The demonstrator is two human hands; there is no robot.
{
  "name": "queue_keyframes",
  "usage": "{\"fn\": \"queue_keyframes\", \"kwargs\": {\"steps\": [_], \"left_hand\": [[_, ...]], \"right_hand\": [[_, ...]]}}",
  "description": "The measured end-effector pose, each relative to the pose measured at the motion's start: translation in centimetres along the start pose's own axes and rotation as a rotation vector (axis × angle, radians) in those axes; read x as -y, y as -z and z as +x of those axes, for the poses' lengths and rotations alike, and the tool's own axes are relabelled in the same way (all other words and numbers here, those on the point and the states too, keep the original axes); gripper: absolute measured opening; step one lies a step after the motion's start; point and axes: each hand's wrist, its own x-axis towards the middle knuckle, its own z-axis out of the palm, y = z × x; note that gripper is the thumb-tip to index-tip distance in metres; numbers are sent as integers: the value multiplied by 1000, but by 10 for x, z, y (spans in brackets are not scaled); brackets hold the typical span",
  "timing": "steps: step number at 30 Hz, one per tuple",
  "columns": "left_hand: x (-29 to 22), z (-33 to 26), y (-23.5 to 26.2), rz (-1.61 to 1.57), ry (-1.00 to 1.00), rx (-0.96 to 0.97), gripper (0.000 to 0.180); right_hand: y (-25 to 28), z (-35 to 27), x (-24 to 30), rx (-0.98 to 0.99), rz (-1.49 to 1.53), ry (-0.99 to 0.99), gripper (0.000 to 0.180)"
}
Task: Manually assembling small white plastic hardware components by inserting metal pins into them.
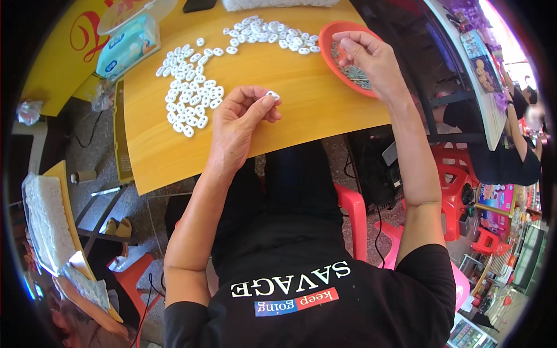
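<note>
Pinched between the thumb and forefinger of my left hand (245,113) is a small white oval piece (271,94) with holes in it. My right hand (374,62) is over the near right part of an orange bowl (329,30), its fingers drawn together; whatever they hold, if anything, is too small to name. Thin silvery metal pieces (355,74) lie inside that bowl, partly hidden by the hand. Many matching white oval pieces, each with two dark holes, lie in a left pile (190,93) and a far pile (264,32).
A blue-green tissue pack (129,47) stands at the yellow table's (278,72) far left, and a dark phone (198,5) lies at its far edge. Beyond is a bag of white pieces (278,3). Red plastic chairs (452,174) and another person (505,139) are to the right.
</note>
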Motion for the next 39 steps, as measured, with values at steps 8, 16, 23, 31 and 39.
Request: {"fn": "queue_keyframes", "kwargs": {"steps": [8, 16, 23, 31, 39], "left_hand": [[3, 0, 3, -8, -23, -9, 17], [3, -2, 4, 18, -77, 6, 19], [3, -2, 4, 21, -82, 3, 19], [4, -1, 4, 30, -80, -4, 19], [5, -3, 4, 35, -113, -8, 17]], "right_hand": [[-91, -40, 11, 154, 298, -21, 20], [-113, -50, 1, 66, 433, -81, 21], [-115, -51, 1, 48, 437, -93, 21], [-118, -52, 3, 3, 247, -11, 20], [-123, -56, 6, -11, 140, 76, 16]]}}
